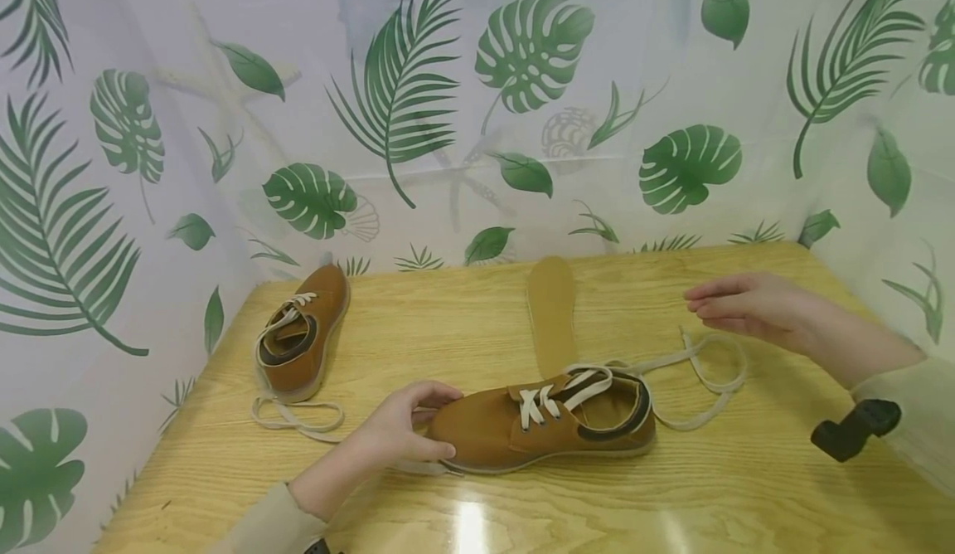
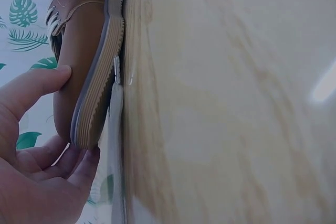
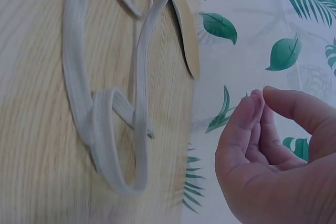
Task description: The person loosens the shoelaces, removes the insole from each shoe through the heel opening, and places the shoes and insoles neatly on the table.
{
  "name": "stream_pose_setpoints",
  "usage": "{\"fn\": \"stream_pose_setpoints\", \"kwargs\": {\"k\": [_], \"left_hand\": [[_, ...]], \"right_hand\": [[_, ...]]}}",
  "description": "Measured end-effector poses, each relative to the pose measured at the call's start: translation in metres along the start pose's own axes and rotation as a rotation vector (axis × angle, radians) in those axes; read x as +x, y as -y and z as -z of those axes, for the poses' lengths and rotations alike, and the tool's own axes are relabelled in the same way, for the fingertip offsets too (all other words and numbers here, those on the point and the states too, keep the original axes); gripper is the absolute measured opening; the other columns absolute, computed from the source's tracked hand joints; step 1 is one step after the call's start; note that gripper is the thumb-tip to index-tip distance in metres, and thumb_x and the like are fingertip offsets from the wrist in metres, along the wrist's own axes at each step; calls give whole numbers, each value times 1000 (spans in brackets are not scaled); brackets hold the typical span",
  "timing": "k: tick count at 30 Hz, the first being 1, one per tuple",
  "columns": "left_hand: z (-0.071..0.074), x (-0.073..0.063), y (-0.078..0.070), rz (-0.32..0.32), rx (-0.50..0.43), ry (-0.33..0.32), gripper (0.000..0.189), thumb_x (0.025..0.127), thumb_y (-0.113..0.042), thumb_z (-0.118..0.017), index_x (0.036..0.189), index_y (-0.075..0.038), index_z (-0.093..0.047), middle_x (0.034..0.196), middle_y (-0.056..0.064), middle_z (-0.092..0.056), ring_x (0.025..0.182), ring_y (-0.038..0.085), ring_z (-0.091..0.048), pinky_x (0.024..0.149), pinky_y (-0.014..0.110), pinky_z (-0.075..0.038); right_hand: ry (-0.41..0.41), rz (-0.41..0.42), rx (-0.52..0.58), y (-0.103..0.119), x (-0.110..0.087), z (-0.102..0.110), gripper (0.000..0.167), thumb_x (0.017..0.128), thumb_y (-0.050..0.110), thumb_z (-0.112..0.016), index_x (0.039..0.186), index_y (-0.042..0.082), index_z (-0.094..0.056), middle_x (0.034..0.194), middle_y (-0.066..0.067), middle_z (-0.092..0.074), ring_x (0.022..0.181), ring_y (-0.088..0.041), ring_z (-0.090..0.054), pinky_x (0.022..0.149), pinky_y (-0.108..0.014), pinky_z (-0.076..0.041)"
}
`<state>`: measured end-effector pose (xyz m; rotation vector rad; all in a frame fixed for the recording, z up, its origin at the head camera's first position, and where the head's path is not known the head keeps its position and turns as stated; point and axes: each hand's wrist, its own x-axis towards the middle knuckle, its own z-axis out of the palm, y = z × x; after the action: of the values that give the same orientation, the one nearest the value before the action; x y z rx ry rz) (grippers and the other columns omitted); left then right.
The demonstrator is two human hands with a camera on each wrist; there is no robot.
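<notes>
A brown lace-up shoe [image 1: 485,434] lies across the front of the table, toe to the left. My left hand [image 1: 406,430] holds its toe, the thumb on the near side and the fingers around the tip; the left wrist view shows the thumb [image 2: 63,74] pressed to the upper. White laces cross the tongue, and one long shoelace [image 1: 734,380] trails in a loop to the right of the heel. Above that loop my right hand [image 1: 753,309] hovers, holding nothing. In the right wrist view its fingers [image 3: 236,135] curve loosely toward the thumb.
The matching brown shoe [image 1: 328,322] stands at the back left, its lace [image 1: 298,421] spilling forward onto the table. A tan insole [image 1: 552,309] lies behind the near shoe. A leaf-printed cloth [image 1: 448,123] walls the wooden table [image 1: 418,330] at the back and sides.
</notes>
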<state>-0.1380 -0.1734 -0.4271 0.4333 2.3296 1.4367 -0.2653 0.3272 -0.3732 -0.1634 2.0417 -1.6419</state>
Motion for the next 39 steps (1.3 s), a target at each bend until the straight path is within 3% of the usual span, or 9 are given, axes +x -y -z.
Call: {"fn": "stream_pose_setpoints", "kwargs": {"k": [5,12,27,39], "left_hand": [[0,-1,0,9,-11,2,63,85,-1,-85,143,-2,-58,145,18,-61,141,40,-53,125,56,-42],[-1,-1,0,20,-23,2,63,85,0,-85,143,-2,-58,146,18,-61,141,41,-53,124,55,-43],[-1,-1,-2,36,-35,1,65,85,0,-85,144,-2,-57,146,18,-60,142,41,-53,125,55,-43],[0,0,0,47,-40,-10,65,85,-1,-85,144,-4,-57,147,18,-60,141,42,-54,122,52,-47]], "right_hand": [[17,1,-7,4,0,-10,33,107,-1,-56,108,27,-73,107,18,-73,102,3,-71,91,-19,-63],[44,2,-39,8,-2,-23,27,108,0,-56,129,11,-69,109,19,-71,104,4,-70,94,-19,-62],[125,28,-68,12,-5,-48,21,106,5,-61,123,13,-71,113,14,-73,105,-3,-71,96,-22,-62],[191,52,-84,18,-10,-75,24,105,5,-65,127,0,-70,112,10,-75,103,-6,-72,96,-24,-62]]}}
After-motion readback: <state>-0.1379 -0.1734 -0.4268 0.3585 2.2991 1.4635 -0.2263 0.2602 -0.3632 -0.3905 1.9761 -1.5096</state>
